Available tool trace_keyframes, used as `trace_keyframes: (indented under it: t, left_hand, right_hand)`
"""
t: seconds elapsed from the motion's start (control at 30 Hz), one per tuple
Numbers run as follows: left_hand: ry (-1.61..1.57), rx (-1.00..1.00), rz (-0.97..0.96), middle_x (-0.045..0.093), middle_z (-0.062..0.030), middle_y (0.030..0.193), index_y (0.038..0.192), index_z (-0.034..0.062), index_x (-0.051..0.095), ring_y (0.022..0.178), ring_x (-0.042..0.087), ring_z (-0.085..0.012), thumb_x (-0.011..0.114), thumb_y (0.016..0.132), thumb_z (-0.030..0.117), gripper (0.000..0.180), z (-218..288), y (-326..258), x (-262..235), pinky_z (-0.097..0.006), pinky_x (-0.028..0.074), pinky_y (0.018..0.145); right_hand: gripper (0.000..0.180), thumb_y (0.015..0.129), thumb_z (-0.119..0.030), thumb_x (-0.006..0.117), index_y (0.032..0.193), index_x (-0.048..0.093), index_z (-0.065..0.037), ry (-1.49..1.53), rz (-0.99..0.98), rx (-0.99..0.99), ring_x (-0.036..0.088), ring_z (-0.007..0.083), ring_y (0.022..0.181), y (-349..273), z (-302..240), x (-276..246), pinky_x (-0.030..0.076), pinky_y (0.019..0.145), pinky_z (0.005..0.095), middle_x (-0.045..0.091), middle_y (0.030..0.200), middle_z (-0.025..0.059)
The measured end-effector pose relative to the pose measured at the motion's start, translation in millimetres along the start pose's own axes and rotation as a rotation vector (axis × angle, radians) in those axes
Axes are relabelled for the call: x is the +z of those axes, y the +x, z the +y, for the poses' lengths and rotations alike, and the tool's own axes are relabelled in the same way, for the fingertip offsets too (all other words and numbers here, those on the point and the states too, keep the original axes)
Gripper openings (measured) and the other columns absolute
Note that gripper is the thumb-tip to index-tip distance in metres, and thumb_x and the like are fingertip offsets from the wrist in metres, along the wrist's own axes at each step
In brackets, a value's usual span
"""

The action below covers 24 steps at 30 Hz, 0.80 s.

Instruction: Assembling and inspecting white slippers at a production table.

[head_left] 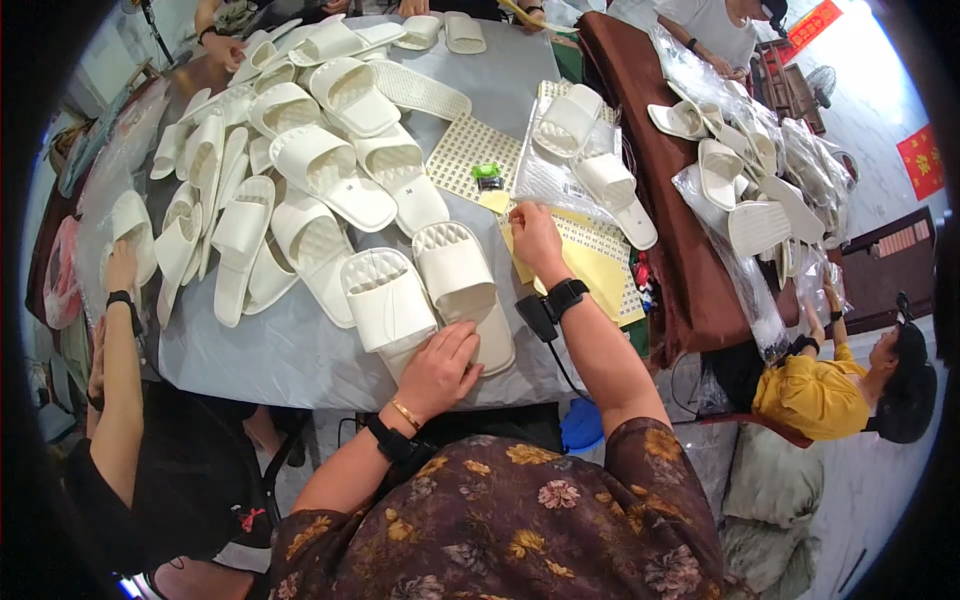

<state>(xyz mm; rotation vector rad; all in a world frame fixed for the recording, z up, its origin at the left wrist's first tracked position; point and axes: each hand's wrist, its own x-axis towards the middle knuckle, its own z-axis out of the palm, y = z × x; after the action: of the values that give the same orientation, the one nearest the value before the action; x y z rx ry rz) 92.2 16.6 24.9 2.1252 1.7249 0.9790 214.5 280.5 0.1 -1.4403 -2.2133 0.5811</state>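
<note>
A pair of white slide slippers lies in front of me, the left slipper (390, 300) beside the right slipper (455, 262), toes pointing away. My left hand (438, 370) rests flat over their heel ends, fingers stretched out and close together. Farther right, my right hand (535, 240) is closed, fingers curled at the edge of a yellow sheet (590, 275) that lies over a sticker sheet (632, 308). Whatever its fingertips pinch is hidden. Just beyond sits a small green-and-black packet (487, 177) on another sticker sheet (460, 155).
Many white slippers (320, 165) are heaped across the grey-covered table (250, 365). Two more (605, 185) lie on a clear plastic bag. At left, a co-worker's hand (122, 265) touches a slipper. A brown-covered table (640, 130) at right bears bagged slippers; a person in yellow sits there.
</note>
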Motion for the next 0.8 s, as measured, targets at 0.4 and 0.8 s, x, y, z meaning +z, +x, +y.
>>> trace_keyframes:
  t: [0.4, 0.8]
  left_hand:
    - [0.022, 0.007, 0.016, 0.057, -0.0125, 0.129, 0.116, 0.0036, 0.058, 0.121, 0.056, -0.0290, 0.072, 0.081, 0.019, 0.041, 2.5, -6.2, 0.6, -0.039, 0.048, 0.098]
    - [0.008, 0.003, 0.029, 0.058, -0.0134, 0.128, 0.117, 0.0026, 0.059, 0.119, 0.057, -0.0311, 0.073, 0.079, 0.017, 0.042, 2.2, -3.8, -0.1, -0.039, 0.048, 0.099]
  right_hand:
    - [0.011, 0.084, -0.008, 0.064, 0.095, 0.066, -0.006, 0.019, -0.021, -0.003, 0.062, 0.0352, 0.092, -7.4, -1.4, -1.8, 0.050, 0.081, 0.0432, 0.062, 0.099, 0.0170]
    - [0.011, 0.083, -0.005, 0.060, 0.092, 0.065, -0.004, 0.093, -0.014, -0.015, 0.061, 0.0362, 0.092, -5.4, 3.3, 0.0, 0.050, 0.081, 0.0428, 0.062, 0.097, 0.0173]
